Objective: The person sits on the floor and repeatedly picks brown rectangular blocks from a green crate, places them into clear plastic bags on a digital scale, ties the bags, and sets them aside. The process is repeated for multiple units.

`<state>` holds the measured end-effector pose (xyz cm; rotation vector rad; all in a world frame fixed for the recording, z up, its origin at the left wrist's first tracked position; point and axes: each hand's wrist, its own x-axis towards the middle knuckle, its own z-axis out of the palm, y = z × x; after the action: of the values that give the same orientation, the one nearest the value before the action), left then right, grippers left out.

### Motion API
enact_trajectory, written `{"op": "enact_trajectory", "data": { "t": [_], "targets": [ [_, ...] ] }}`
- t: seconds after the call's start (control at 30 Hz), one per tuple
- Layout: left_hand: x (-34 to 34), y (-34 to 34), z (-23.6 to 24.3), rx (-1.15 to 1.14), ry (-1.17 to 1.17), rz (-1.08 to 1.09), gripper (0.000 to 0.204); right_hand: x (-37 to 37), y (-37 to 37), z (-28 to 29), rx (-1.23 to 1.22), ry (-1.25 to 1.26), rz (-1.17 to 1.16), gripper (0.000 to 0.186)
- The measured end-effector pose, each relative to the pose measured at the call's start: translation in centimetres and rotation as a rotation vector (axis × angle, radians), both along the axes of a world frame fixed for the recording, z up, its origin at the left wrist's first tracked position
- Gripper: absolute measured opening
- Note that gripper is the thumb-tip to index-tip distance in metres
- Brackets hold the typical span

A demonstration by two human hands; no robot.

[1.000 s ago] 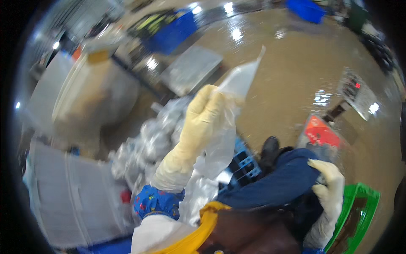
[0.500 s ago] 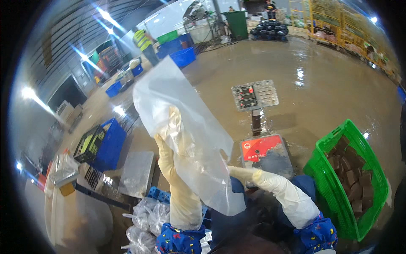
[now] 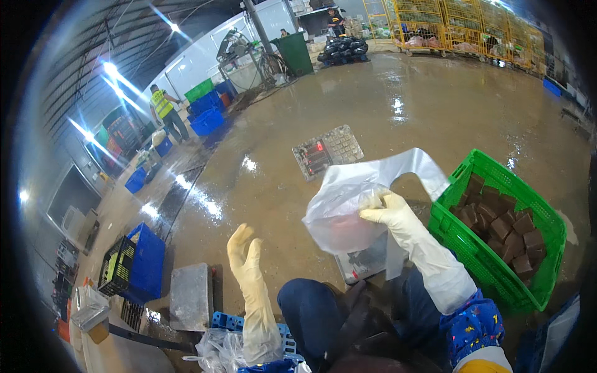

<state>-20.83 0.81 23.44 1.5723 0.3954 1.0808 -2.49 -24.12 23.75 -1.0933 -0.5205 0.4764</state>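
Note:
A translucent plastic bag (image 3: 345,214) hangs from my right hand (image 3: 387,210), whose gloved fingers pinch it near its edge. Its handle loop spreads toward the green crate (image 3: 444,214). To the left, my left hand (image 3: 245,252) is raised in a cream rubber glove, fingers apart and nothing in them. Beneath the bag is the platform of a scale (image 3: 362,264), partly covered by it; the scale's keypad display (image 3: 328,152) stands beyond. Dark brown blocks (image 3: 500,227) fill much of the crate at my right.
Filled clear bags (image 3: 217,351) lie on a blue pallet (image 3: 227,321) by my left forearm. A metal plate (image 3: 189,297) and a blue bin (image 3: 147,261) sit farther left. A person in a yellow vest (image 3: 163,105) stands far left; yellow cage carts (image 3: 423,25) line the back. The floor is wet.
My left hand has come out of the bag and moved away to the left. The bag has shifted right and now hangs from my right hand. The view has turned rightward.

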Motion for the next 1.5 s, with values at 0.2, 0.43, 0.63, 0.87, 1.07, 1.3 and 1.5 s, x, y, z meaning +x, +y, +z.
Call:
{"op": "enact_trajectory", "data": {
  "t": [0.2, 0.43, 0.63, 0.87, 1.07, 1.3, 1.5],
  "targets": [
    [0.0, -2.3, 1.5, 0.106, 0.174, -0.038, 0.043, -2.1, 2.9, 1.1, -0.313, -0.149, 0.174, 0.021],
    [-0.9, -6.6, -0.8, 0.083, 0.239, -0.291, 0.031, -1.5, 0.3, -1.4, -0.349, -0.207, 0.104, 0.022],
    [-1.5, -5.9, -2.3, 0.161, 0.209, -0.188, 0.024, -2.7, 1.4, -0.4, -0.401, -0.164, 0.070, 0.014],
    [-1.3, -5.8, 0.3, 0.158, 0.641, -0.192, 0.035, -4.3, 3.4, -0.2, -0.573, -0.354, 0.054, 0.020],
    [2.1, -7.5, -0.5, 0.250, 0.594, -0.428, 0.028, -6.3, 3.9, -1.8, -0.479, -0.723, -0.013, 0.025],
    [3.1, -8.2, -0.5, 0.409, 0.348, -0.295, 0.016, -4.6, -0.7, -1.3, -0.465, -0.288, 0.079, 0.015],
    [2.4, -8.3, -1.9, 0.745, 0.257, -0.203, 0.012, -5.9, 0.1, -0.4, -0.641, -0.432, 0.036, 0.040]
  ]
}}
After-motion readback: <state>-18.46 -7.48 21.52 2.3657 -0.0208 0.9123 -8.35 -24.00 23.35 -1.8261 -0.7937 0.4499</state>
